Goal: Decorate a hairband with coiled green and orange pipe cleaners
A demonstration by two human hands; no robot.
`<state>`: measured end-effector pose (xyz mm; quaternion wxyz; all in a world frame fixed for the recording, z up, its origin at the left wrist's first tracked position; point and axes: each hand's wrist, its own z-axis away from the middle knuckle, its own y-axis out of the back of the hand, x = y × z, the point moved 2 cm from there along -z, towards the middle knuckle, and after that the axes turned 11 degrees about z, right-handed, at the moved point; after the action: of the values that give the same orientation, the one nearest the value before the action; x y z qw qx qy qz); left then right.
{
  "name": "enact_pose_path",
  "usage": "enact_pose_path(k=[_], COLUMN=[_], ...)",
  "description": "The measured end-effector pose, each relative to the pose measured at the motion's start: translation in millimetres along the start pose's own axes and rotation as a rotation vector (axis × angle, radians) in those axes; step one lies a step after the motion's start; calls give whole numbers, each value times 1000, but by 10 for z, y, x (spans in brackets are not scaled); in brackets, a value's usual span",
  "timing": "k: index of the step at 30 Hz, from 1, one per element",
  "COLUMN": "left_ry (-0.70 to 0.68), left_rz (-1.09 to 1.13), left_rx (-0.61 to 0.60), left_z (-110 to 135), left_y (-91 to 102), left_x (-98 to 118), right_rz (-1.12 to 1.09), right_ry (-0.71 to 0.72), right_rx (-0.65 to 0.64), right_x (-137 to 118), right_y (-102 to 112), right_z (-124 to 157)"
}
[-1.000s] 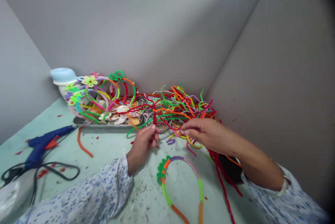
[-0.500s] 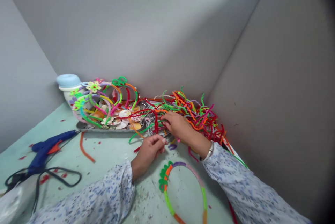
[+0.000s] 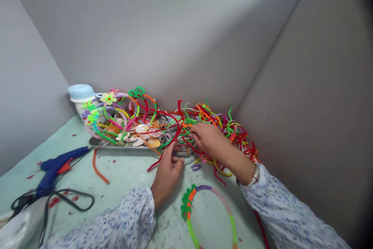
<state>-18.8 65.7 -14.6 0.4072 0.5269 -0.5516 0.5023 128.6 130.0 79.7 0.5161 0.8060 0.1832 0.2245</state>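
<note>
My right hand (image 3: 210, 139) reaches into a tangled heap of pipe cleaners (image 3: 230, 126), its fingers closed on some orange and red ones. My left hand (image 3: 167, 173) is at the near edge of the heap, fingers stretched forward and thumb apart, beside a red pipe cleaner (image 3: 154, 163). Behind the fingers lie coils of grey wire (image 3: 186, 151), partly covered by pipe cleaners. Nearer to me, a headband (image 3: 227, 201) wrapped in purple, pink, green and orange rests on the table, a green scalloped piece (image 3: 185, 204) on its left side.
A metal tray (image 3: 125, 148) holds shells and several decorated headbands (image 3: 135, 103). Beside it stands a white bottle with a blue lid (image 3: 81, 92). A blue glue gun (image 3: 52, 169) with a dark cord (image 3: 74, 206) lies on the left. Grey panels (image 3: 163, 39) enclose the table.
My right hand has lifted and shifted pipe cleaners in the heap; red strands now stand higher. My left hand has moved forward, its fingers unfolding. The view has shifted slightly.
</note>
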Motion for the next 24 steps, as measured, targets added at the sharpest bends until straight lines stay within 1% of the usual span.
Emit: enact_pose_path(k=[3,7,10,12,13,15,18,21,24], left_ry=[33,40,38,42,49,64,115,161,217], left_rz=[-5,16,42,89,125,188,264,329,362], left_rx=[18,32,26,20,11,-54,-187,-240,-274], left_z=[-9,-18,-20,-20,-18,-11,10,20,11], left_y=[2,7,6,1,-4,-22,-51,-62,-71], left_x=[-20,-15,19,61,85,130,161,144,108], right_rz=[-23,-67,-153,-219,-257,-328,-380,-387,-366], right_ry=[-101,-241,-357,-475,-498,-489,-446,-411,-409], right_rx=[52,105,91,65,57,21,-36,-74,-101], right_x=[170,427,570,610,602,547,438,384,402], right_y=[159,378,555,648,679,695,629,534,476], right_z=[92,278,469,608,672,780,886,925,929])
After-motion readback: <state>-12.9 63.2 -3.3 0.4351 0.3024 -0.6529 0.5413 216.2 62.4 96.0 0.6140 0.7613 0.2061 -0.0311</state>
